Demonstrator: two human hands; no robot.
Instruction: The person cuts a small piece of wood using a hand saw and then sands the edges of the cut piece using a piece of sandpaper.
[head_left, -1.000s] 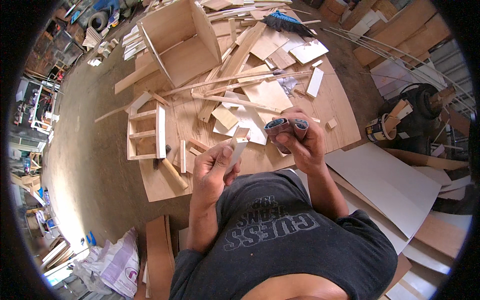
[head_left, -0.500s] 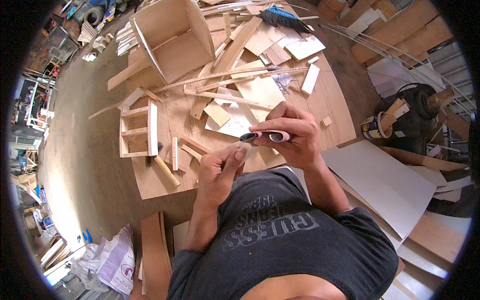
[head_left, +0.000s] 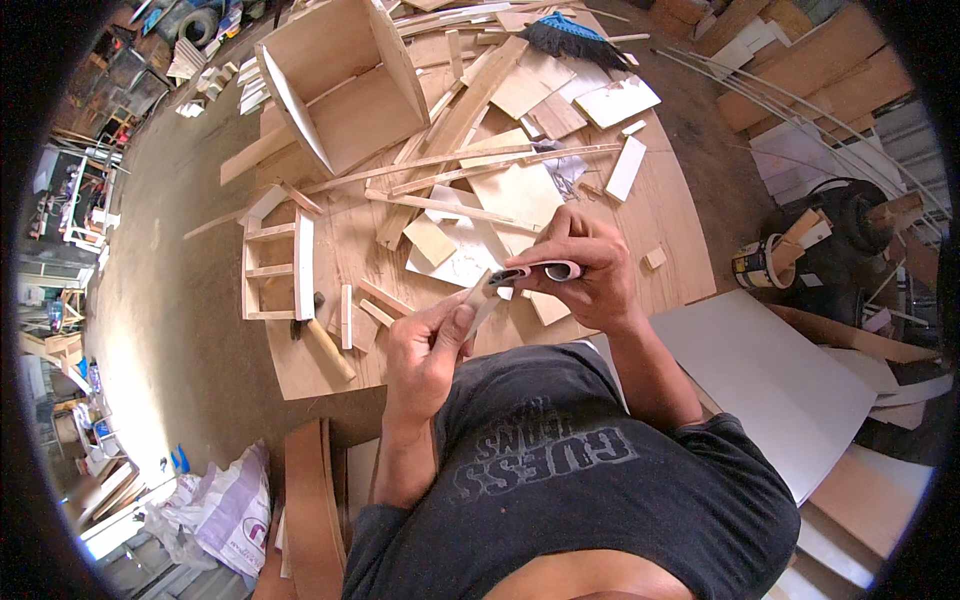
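My left hand (head_left: 428,345) grips a small thin piece of light wood (head_left: 480,298) by its lower end, held just in front of my chest. My right hand (head_left: 585,268) is closed around a rolled strip of pink-and-grey sandpaper (head_left: 540,271), pressed against the top of that wood piece. Both hands hover above the near edge of a round plywood worktop (head_left: 660,200). Under them lie loose offcuts and a pale sheet (head_left: 455,262).
A small slatted wooden frame (head_left: 275,268) lies at the left of the worktop, an open plywood box (head_left: 335,85) at the back, long thin battens (head_left: 470,160) across the middle, a broom head (head_left: 570,40) behind. A white board (head_left: 770,375) and a tin (head_left: 755,265) sit at the right.
My right hand has turned the sandpaper roll and slid it leftward onto the wood piece. My left hand has risen slightly toward it. The view has shifted a little.
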